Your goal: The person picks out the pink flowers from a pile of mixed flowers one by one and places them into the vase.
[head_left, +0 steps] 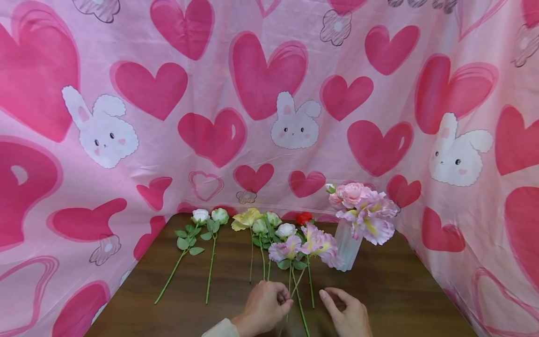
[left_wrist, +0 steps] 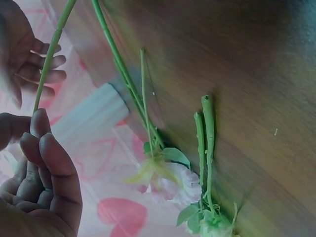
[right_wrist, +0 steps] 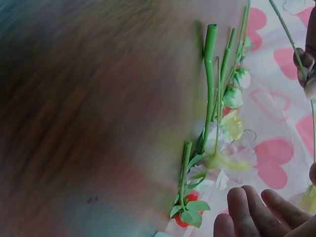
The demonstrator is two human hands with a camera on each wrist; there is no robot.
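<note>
My left hand [head_left: 267, 304] pinches a thin green stem [left_wrist: 48, 64] between thumb and fingertips; in the left wrist view this hand [left_wrist: 44, 182] has its other fingers curled. The stem appears to lead to a pink-purple flower [head_left: 320, 245], though crossing stems make this hard to tell. To the right, my right hand [head_left: 347, 312] holds nothing, its fingers apart and slightly bent, as the right wrist view also shows [right_wrist: 266, 212]. Another pink-purple flower [head_left: 286, 249] lies just beyond my left hand. A white vase [head_left: 348, 248] holding pink and purple flowers [head_left: 370, 217] stands beyond my right hand.
On the brown table [head_left: 130, 304], two white-green roses [head_left: 200, 216] [head_left: 220, 216] lie at the left. A yellow flower [head_left: 246, 219], green-white roses [head_left: 273, 219], a white rose [head_left: 286, 230] and a red flower [head_left: 304, 218] lie across the back middle. A heart-patterned cloth [head_left: 261, 154] hangs behind.
</note>
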